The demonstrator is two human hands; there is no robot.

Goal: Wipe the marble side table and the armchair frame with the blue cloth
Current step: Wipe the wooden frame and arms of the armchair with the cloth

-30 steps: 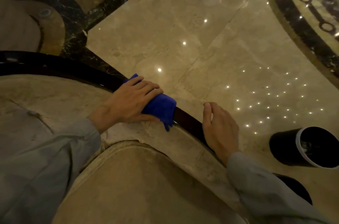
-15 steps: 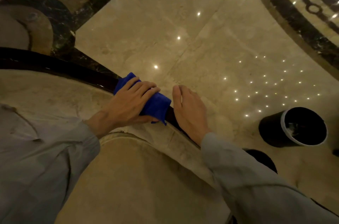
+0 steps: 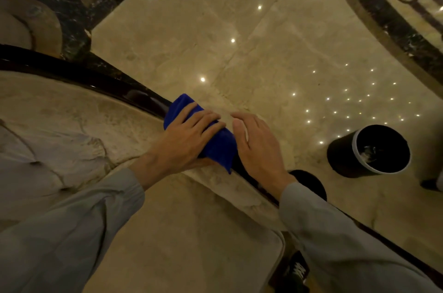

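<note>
The blue cloth (image 3: 220,146) is draped over the dark glossy wooden frame (image 3: 100,81) that curves along the top of the beige armchair back (image 3: 72,120). My left hand (image 3: 184,136) lies on top of the cloth and presses it against the frame, fingers spread over it. My right hand (image 3: 256,146) rests flat on the frame just to the right of the cloth, its thumb touching the cloth's edge. The marble side table is not in view.
A black round waste bin (image 3: 369,151) stands on the polished beige marble floor (image 3: 263,40) to the right. A dark shoe (image 3: 297,271) shows at the bottom. The armchair seat cushion (image 3: 191,244) lies below my arms.
My right hand slid left along the frame until it met the cloth. My left hand and the cloth stayed on the same stretch of the frame.
</note>
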